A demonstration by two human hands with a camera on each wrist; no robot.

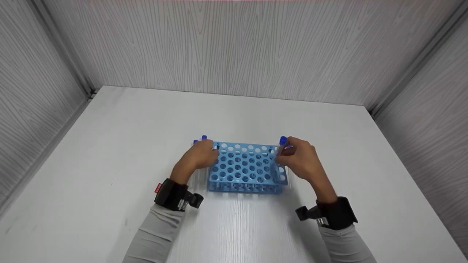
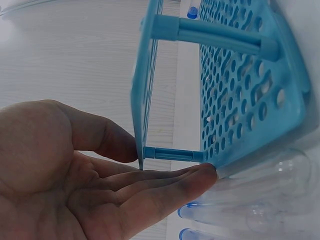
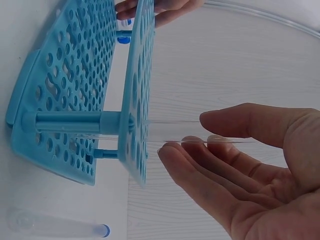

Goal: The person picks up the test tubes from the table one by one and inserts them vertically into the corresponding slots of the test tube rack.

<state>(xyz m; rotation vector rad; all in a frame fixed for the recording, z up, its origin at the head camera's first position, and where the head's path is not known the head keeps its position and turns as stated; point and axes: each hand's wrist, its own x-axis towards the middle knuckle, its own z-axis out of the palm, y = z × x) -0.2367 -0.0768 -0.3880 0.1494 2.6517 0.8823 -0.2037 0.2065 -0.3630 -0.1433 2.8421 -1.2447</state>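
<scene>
A blue test tube rack (image 1: 241,164) stands on the table, its top plate perforated with rows of round holes. My left hand (image 1: 199,154) holds its left end, thumb (image 2: 117,142) at the edge of the top plate and fingers stretched along the side. At the right end, my right hand (image 1: 301,157) pinches a clear test tube (image 3: 172,131) with a blue cap (image 1: 283,140). The tube is upright, slightly tilted, its lower part passing through the top plate. Other clear tubes (image 2: 250,212) with blue caps lie beside the rack's left end, partly hidden by my left hand.
Another capped tube (image 3: 60,223) lies on the table along the rack's right side. The white tabletop (image 1: 146,117) runs back to a grey wood-grain panel (image 1: 234,47), with similar panels at left and right. Each wrist wears a black strap with a small camera.
</scene>
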